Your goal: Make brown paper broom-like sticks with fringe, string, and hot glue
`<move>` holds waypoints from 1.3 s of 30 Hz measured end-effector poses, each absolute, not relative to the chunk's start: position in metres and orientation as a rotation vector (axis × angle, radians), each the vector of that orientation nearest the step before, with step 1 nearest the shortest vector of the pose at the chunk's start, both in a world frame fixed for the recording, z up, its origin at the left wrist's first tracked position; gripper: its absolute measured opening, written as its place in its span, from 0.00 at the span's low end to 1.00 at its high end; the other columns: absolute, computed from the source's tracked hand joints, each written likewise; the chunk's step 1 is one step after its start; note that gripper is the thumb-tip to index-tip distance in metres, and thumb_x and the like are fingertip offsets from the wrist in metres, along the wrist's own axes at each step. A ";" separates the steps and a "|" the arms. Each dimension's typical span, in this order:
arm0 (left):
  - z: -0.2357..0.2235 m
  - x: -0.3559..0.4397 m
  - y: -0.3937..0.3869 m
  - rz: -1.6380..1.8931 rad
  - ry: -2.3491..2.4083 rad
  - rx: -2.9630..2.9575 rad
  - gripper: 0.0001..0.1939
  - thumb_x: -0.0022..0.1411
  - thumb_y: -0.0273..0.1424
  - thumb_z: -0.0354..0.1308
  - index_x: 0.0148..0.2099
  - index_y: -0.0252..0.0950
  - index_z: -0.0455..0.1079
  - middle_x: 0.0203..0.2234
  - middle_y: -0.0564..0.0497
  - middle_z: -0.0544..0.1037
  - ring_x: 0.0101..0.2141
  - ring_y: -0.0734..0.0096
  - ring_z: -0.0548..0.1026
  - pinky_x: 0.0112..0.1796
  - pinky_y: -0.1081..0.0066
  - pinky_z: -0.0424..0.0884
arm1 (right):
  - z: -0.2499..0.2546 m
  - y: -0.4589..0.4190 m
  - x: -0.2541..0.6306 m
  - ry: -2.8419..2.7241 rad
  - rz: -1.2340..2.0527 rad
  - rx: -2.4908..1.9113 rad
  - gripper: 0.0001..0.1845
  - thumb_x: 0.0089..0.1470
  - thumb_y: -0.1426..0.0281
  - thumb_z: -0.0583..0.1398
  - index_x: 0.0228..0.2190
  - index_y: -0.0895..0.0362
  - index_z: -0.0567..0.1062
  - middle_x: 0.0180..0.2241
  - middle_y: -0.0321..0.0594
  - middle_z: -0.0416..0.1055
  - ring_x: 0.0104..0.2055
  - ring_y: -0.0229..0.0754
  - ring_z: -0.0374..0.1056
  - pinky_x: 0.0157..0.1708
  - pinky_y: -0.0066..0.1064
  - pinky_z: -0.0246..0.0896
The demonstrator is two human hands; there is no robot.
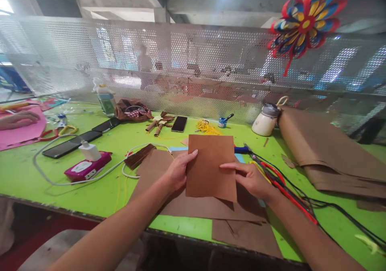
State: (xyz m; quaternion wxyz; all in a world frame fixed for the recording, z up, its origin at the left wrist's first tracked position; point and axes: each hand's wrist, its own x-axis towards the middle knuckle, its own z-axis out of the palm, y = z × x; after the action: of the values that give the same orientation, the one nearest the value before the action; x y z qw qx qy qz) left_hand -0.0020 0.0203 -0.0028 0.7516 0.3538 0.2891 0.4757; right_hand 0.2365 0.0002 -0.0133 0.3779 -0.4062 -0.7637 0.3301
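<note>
A square of brown paper is held up over larger brown sheets on the green table. My left hand pinches its left edge, with the thumb on the front. On the right edge, my right hand has one finger across the front, while other fingertips pass out of sight behind the paper. Red-handled scissors lie just beyond my right wrist, beside a tool with a blue handle. A bundle of brown paper strips rests left of the sheets.
Left stand a magenta power strip with a white charger and looping cable. Behind are a phone, yellow string and a white jug. Folded brown paper fills the right. Another person's hand rests on pink material.
</note>
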 end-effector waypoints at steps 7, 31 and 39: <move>0.000 0.002 0.021 1.031 0.608 0.664 0.20 0.62 0.40 0.54 0.49 0.31 0.72 0.41 0.40 0.79 0.41 0.56 0.78 0.44 0.60 0.73 | -0.013 0.000 0.238 -1.924 0.865 -1.054 0.22 0.49 0.77 0.54 0.43 0.51 0.78 0.46 0.37 0.76 0.50 0.44 0.71 0.52 0.39 0.66; -0.005 0.003 0.024 1.000 0.826 0.742 0.10 0.57 0.32 0.57 0.38 0.31 0.73 0.27 0.44 0.79 0.27 0.63 0.77 0.30 0.65 0.74 | -0.015 0.000 0.234 -1.774 0.891 -1.064 0.17 0.51 0.72 0.58 0.44 0.54 0.77 0.45 0.40 0.76 0.49 0.45 0.71 0.52 0.40 0.65; -0.004 -0.005 0.029 0.927 1.119 1.712 0.21 0.63 0.44 0.49 0.39 0.31 0.72 0.31 0.43 0.77 0.33 0.64 0.74 0.38 0.65 0.70 | -0.009 0.007 0.257 -1.319 0.926 -0.937 0.25 0.41 0.77 0.60 0.45 0.52 0.77 0.47 0.37 0.75 0.50 0.47 0.68 0.48 0.36 0.65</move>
State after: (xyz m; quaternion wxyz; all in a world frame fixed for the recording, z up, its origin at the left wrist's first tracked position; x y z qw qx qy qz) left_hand -0.0054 0.0289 -0.0038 0.4330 0.6872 0.4493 0.3721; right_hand 0.2570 0.0074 -0.0087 0.5962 -0.4037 -0.5681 0.3987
